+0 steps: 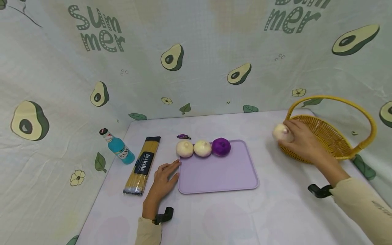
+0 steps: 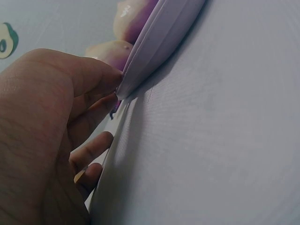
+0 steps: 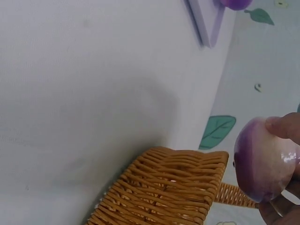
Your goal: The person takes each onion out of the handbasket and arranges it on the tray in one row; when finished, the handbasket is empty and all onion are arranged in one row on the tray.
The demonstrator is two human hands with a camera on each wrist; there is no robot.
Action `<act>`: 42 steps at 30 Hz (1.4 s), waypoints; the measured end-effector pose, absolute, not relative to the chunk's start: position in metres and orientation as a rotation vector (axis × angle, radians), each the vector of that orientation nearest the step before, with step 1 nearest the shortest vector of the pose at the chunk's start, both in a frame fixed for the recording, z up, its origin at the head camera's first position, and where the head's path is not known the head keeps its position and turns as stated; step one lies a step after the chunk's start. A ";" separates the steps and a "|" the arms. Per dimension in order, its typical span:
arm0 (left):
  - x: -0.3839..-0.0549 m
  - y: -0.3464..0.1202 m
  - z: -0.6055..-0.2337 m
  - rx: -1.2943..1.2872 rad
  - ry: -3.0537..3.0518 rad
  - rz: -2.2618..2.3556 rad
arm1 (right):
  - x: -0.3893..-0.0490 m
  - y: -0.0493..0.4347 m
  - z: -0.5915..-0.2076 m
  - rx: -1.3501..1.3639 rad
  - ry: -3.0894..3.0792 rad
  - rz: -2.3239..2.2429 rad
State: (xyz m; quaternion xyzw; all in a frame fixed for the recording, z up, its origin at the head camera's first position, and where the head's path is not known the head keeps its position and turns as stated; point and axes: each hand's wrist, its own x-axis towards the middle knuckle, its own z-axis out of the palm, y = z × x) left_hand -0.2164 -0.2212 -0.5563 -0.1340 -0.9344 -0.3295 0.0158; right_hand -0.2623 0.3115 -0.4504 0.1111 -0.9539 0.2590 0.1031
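My right hand (image 1: 301, 139) grips a white-and-purple turnip (image 3: 265, 159) at the left rim of a wicker basket (image 1: 329, 137). In the right wrist view the turnip's purple end faces away from the fingers, above the basket's woven side. Low on the table, my left hand (image 1: 165, 180) touches the left edge of a lilac tray (image 1: 217, 173), its fingers loosely bent and the lower ones near the tabletop. Along the tray's back edge sit two turnips with pale tops, a left one (image 1: 184, 149) and a middle one (image 1: 202, 148), beside a purple-topped turnip (image 1: 221, 147).
Left of the tray lie a pack of spaghetti (image 1: 142, 166) and a bottle of blue drink (image 1: 120, 148). A small purple-wrapped candy (image 1: 183, 136) is behind the tray. The basket's tall handle (image 1: 365, 115) arches over it. An avocado-print cloth (image 1: 208, 95) hangs behind the table.
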 end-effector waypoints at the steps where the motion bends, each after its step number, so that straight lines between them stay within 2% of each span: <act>1: -0.217 -0.221 -0.557 -0.415 -2.912 -1.024 | -0.262 0.310 -0.451 0.326 -2.817 0.761; 42: -0.218 -0.222 -0.559 -0.422 -2.890 -1.000 | -0.275 0.265 -0.468 0.501 -2.745 0.757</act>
